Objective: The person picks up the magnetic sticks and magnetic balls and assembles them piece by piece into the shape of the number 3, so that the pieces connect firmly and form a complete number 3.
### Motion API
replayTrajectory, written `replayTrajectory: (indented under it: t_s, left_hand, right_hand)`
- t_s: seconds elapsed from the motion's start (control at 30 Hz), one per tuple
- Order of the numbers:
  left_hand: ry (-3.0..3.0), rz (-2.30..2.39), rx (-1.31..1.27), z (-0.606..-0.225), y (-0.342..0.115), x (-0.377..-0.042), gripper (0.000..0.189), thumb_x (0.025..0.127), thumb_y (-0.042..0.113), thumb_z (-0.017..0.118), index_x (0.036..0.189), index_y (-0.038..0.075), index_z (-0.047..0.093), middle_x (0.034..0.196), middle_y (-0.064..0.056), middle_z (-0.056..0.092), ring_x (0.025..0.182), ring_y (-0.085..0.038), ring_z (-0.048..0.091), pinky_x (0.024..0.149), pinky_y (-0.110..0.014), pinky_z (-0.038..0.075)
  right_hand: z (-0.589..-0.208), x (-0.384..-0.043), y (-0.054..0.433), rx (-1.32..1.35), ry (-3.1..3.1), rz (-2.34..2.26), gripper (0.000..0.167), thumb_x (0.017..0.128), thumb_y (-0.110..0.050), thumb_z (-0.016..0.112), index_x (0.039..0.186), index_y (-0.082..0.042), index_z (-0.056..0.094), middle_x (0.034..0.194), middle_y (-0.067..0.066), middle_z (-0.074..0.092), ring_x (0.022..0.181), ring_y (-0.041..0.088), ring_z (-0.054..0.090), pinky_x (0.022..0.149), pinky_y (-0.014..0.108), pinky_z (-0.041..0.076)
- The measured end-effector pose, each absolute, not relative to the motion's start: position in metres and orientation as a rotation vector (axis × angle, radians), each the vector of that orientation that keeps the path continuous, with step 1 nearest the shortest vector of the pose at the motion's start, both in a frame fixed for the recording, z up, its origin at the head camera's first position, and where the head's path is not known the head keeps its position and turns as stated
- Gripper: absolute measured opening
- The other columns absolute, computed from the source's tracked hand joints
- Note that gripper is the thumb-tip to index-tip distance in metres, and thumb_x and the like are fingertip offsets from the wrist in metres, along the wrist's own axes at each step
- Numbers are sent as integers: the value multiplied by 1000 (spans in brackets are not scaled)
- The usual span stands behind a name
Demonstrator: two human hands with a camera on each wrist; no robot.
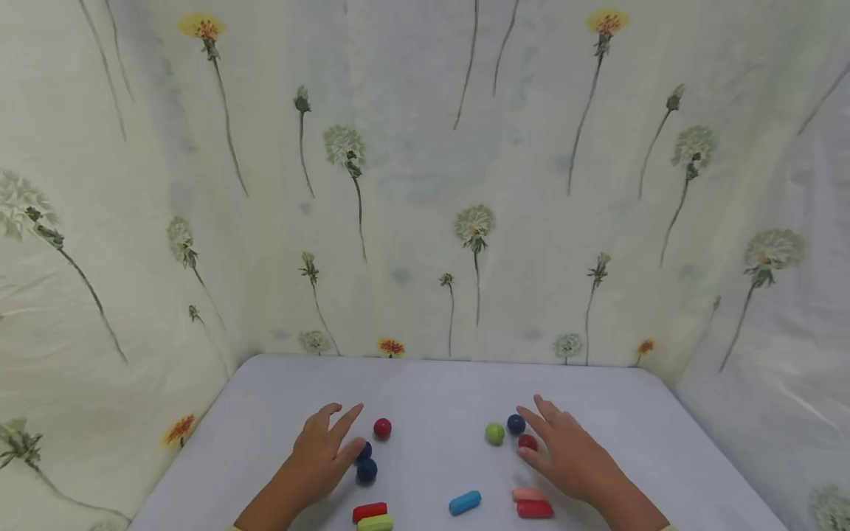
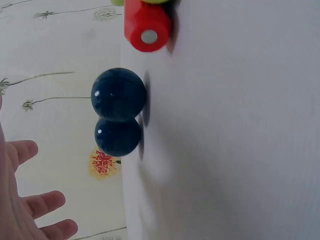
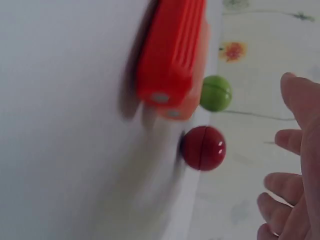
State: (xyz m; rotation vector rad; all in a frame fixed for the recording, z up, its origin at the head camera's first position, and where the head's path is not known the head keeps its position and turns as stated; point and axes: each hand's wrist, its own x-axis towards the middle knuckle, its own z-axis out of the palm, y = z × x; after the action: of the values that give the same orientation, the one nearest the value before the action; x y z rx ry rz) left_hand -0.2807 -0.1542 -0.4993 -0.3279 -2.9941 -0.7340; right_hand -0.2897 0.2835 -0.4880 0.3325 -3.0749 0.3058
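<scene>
The left hand [image 1: 320, 457], its grip released, is near two glossy dark-blue balls [image 1: 367, 471] on the white worktop [image 1: 434, 402]. The right hand [image 1: 567, 453], also with released grip, is beside a glossy dark-red ball [image 1: 527, 442], probably without touching. A light-blue elongated block [image 1: 465, 503] lies on the near side, between both hands.

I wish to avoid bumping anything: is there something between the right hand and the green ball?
Yes: in the head view, a red ball lies between the right hand and the green ball, with a dark blue ball just beyond the red one.
</scene>
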Motion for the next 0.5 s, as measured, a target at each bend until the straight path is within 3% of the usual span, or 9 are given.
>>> replayTrajectory:
  t_s: [0.17, 0.27, 0.37, 0.5]
  left_hand:
    - [-2982, -907, -136, -495, -147, -277, 65, 96, 54, 70, 149, 20, 54, 133, -10, 54, 118, -25, 51, 100, -56, 56]
    - [-2976, -1055, -40, -494, -144, -276, 54, 93, 42, 77, 137, 15, 61, 117, -7, 57, 104, -20, 55, 91, -47, 60]
    - [-2966, -1157, -30, -495, -143, -274, 45, 93, 34, 78, 129, 13, 64, 107, -5, 57, 93, -19, 55, 84, -40, 60]
    - [-2957, -1206, -58, -496, -141, -273, 37, 92, 31, 79, 122, 13, 66, 100, -3, 56, 88, -19, 54, 78, -35, 57]
  right_hand:
    - [-482, -286, 264, 362, -3054, 410, 54, 93, -47, 77, 139, -20, 66, 136, 4, 69, 131, 28, 62, 119, 59, 39]
    - [-478, -283, 252, 425, -3056, 499, 42, 94, -40, 77, 131, -21, 71, 110, -7, 71, 100, 16, 65, 99, 45, 56]
    - [-475, -281, 242, 509, -3058, 563, 36, 96, -38, 76, 128, -22, 72, 105, -8, 69, 93, 14, 62, 86, 41, 58]
    - [-475, -281, 234, 613, -3049, 667, 37, 97, -39, 73, 129, -19, 71, 120, -2, 72, 111, 21, 67, 99, 51, 56]
